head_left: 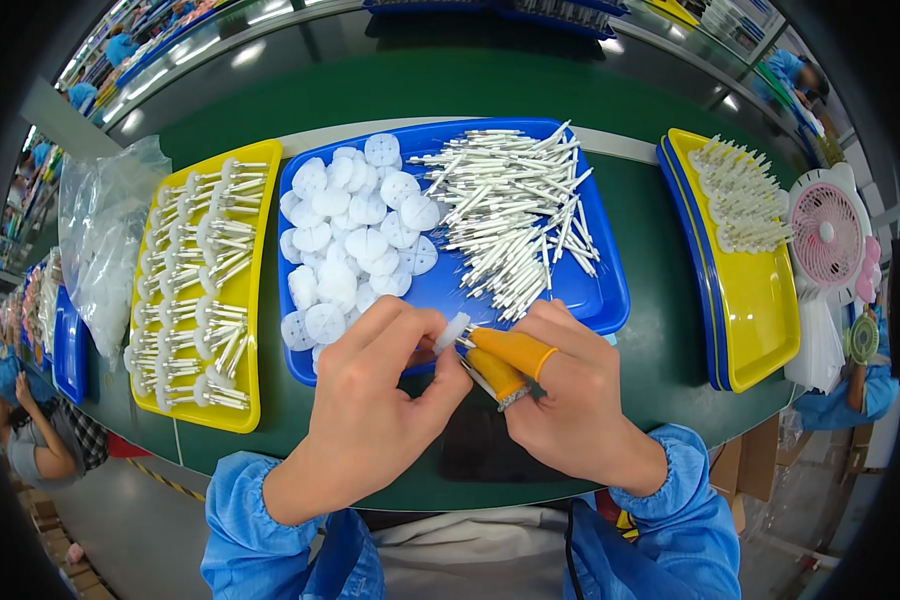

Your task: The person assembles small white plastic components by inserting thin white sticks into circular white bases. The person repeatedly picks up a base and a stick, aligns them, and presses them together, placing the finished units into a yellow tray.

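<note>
My left hand (370, 385) pinches a translucent white plastic disc (452, 332) between thumb and fingertips, its edge turned up. Close against it, my right hand (575, 400) wears orange-yellow finger cots (510, 352) on thumb and forefinger. These two fingers are closed on a thin white rod (481, 380); how its tip meets the disc is too small to tell. Both hands are over the near edge of a blue tray (602, 300). Inside it, loose slotted discs (355, 225) fill the left side, and a heap of thin white rods (515, 210) lies on the right.
To the left, a yellow tray (248, 400) holds rows of discs with rods through them, beside a clear plastic bag (110, 235). On the right, a yellow tray (755, 325) with similar pieces rests on blue trays (705, 300), near a pink fan (827, 230).
</note>
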`<state>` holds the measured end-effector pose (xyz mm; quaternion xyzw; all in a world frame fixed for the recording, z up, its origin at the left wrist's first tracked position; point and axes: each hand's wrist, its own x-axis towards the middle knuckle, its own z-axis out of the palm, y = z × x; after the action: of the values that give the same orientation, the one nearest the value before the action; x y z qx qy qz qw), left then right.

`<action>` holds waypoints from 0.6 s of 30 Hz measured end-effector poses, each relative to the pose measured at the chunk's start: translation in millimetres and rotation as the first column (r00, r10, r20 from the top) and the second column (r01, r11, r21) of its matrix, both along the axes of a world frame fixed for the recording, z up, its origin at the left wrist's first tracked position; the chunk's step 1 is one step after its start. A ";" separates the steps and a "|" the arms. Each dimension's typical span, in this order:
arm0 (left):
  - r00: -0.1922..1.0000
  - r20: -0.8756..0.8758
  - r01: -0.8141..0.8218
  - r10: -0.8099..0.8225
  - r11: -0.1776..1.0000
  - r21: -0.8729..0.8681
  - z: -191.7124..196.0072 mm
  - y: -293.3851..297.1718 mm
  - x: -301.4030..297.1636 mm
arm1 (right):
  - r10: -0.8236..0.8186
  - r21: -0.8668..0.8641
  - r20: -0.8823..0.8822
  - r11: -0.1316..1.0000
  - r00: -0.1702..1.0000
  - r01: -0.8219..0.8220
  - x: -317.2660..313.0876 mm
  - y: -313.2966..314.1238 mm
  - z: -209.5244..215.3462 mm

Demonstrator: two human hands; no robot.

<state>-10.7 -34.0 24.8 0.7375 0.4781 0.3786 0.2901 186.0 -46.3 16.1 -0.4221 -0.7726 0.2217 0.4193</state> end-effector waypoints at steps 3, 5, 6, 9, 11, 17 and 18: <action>1.000 -0.028 0.001 0.000 0.999 0.035 -0.8 -5.1 -2.9 | -0.013 0.006 0.048 1.000 0.999 0.013 -5.2 -0.7 0.5; 0.999 -0.037 0.004 0.000 0.995 0.100 -6.9 -2.9 0.0 | -0.063 0.017 0.071 0.998 0.996 0.062 -11.6 -1.0 0.6; 0.998 -0.068 0.013 -0.006 0.995 0.096 -5.7 -1.1 -2.2 | -0.096 0.027 0.062 0.995 0.993 0.094 -15.7 0.5 1.0; 0.996 -0.056 -0.063 0.065 0.998 0.023 2.6 1.2 -6.7 | -0.149 0.058 0.076 0.988 0.986 0.145 -16.7 3.8 -0.4; 0.980 -0.068 -0.170 0.187 0.966 0.195 -1.3 10.1 -23.9 | -0.178 0.160 0.040 0.972 0.983 0.170 -16.1 6.1 -0.4; 0.705 -0.133 -0.637 0.696 0.705 0.311 1.9 25.1 -116.4 | -0.225 0.103 0.054 0.970 0.973 0.219 2.5 9.2 -0.9; 0.674 -0.165 -0.652 0.720 0.685 0.324 -0.2 26.2 -131.0 | -0.212 0.091 0.046 0.974 0.976 0.208 1.7 8.9 -0.7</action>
<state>-141.7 -7.8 24.5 0.5762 0.7083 0.4063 -0.0356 187.7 -37.4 15.4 -0.4892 -0.7437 0.1312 0.4363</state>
